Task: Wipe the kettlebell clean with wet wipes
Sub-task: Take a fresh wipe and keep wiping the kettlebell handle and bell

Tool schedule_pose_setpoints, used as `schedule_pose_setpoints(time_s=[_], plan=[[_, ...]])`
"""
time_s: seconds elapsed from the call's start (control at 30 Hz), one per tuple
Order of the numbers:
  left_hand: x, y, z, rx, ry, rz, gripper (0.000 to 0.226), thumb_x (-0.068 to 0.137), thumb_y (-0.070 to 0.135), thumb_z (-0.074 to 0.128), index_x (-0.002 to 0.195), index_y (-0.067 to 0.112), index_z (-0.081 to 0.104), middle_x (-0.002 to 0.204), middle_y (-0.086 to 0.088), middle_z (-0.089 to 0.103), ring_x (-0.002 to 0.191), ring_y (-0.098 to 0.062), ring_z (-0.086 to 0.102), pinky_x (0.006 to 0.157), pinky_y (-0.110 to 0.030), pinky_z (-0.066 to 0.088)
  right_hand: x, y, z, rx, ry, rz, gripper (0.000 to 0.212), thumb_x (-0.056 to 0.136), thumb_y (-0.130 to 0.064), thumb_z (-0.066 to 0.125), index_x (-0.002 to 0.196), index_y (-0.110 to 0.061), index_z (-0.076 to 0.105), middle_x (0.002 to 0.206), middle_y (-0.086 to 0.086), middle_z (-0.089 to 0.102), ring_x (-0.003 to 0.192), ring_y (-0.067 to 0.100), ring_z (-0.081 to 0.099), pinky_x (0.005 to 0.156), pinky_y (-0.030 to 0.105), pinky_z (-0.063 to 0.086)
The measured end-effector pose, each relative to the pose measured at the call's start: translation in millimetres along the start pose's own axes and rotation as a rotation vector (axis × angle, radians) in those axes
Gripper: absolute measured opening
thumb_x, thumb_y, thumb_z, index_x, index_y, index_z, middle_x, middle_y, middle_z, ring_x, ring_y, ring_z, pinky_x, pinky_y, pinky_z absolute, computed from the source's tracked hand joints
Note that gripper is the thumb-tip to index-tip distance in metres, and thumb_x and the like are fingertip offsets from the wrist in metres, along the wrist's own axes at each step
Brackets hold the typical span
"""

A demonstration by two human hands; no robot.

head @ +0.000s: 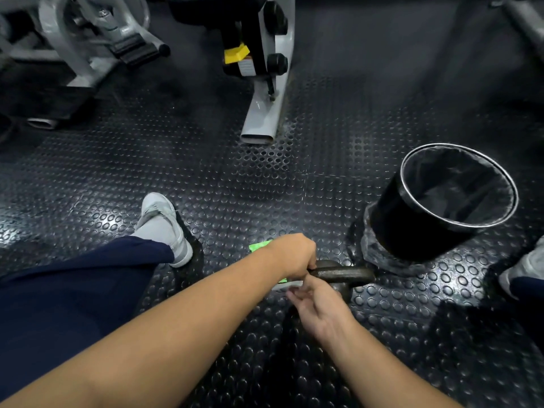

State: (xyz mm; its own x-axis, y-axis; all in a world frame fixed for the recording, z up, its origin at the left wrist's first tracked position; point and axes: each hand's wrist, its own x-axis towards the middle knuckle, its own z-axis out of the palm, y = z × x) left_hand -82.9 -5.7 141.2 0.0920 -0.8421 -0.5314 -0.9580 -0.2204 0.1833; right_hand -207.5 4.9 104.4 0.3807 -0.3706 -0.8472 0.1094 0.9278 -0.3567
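Two hands at the kettlebell, lower centre of frame

Both bare forearms reach in from the bottom edge and meet at a dark iron kettlebell (pixel 345 274) that sits on the studded black rubber floor (pixel 223 178), just below and left of a bin. The left hand (pixel 295 254) is clenched over the left end of the kettlebell's handle, knuckles up. The right hand (pixel 319 307) sits just below the handle with its fingers loosely curled and its thumb up against the bar. I cannot tell whether it is holding anything or only touching the metal.

A green pack of wet wipes (pixel 260 245) lies on the floor under the left wrist, mostly hidden by it. One green corner shows above the wrist, and a pale strip shows below it, beside the right fingertips.

The black round bin (pixel 412 231), lined with a dark bag, stands right of centre, close to the kettlebell.

A grey shoe (pixel 162 225) and a navy trouser leg (pixel 88 278) fill the left middle. A second grey shoe (pixel 527 266) peeks in at the right edge.

At upper centre, the grey foot of a gym machine (pixel 265 113) rests on the floor and carries a yellow part (pixel 235 53) higher up. More grey machine frames (pixel 88 39) stand in the upper left.
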Motion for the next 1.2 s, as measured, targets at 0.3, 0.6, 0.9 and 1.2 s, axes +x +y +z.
schedule_pose_setpoints(time_s=[0.3, 0.6, 0.9, 1.2], plan=[[-2.5, -3.6, -6.4, -0.023, -0.023, -0.010, 0.035, 0.084, 0.031, 0.082, 0.118, 0.020, 0.078, 0.110, 0.003, 0.078, 0.103, -0.019, 0.068, 0.077, -0.027, 0.048, -7.4, -5.8, 4.3, -0.219, -0.029, -0.003, 0.041, 0.090, 0.021, 0.038, 0.126, 0.010, 0.056, 0.094, 0.018, 0.068, 0.080, 0.027, 0.064, 0.082, 0.051, 0.060], [-0.8, 8.0, -12.4, 0.063, -0.049, 0.037, 0.017, 0.082, 0.031, 0.081, 0.088, 0.016, 0.080, 0.084, -0.002, 0.076, 0.080, -0.025, 0.069, 0.072, -0.037, 0.059, -18.1, -13.5, -8.1, -0.022, -0.074, 0.054, 0.036, 0.080, 0.017, 0.026, 0.088, 0.005, 0.058, 0.105, 0.019, 0.069, 0.110, 0.028, 0.061, 0.120, 0.047, 0.037], [-4.2, 0.4, -6.3, 0.103, -0.024, 0.049, 0.015, 0.083, 0.023, 0.071, 0.083, 0.009, 0.075, 0.077, -0.010, 0.071, 0.066, -0.024, 0.050, 0.063, -0.035, 0.051, -2.3, -3.0, 3.7, -0.182, -0.066, 0.018, 0.049, 0.081, 0.024, 0.026, 0.109, 0.006, 0.062, 0.097, 0.017, 0.067, 0.087, 0.030, 0.066, 0.081, 0.045, 0.061], [-0.1, 3.0, -2.6, 0.103, -0.016, 0.074, 0.011, 0.084, 0.023, 0.073, 0.086, 0.013, 0.077, 0.079, -0.008, 0.072, 0.079, -0.029, 0.066, 0.068, -0.038, 0.057, -9.5, -0.5, 3.7, -0.006, -0.055, 0.005, 0.055, 0.078, 0.026, 0.025, 0.116, 0.008, 0.060, 0.116, 0.019, 0.069, 0.108, 0.031, 0.067, 0.098, 0.044, 0.055]])
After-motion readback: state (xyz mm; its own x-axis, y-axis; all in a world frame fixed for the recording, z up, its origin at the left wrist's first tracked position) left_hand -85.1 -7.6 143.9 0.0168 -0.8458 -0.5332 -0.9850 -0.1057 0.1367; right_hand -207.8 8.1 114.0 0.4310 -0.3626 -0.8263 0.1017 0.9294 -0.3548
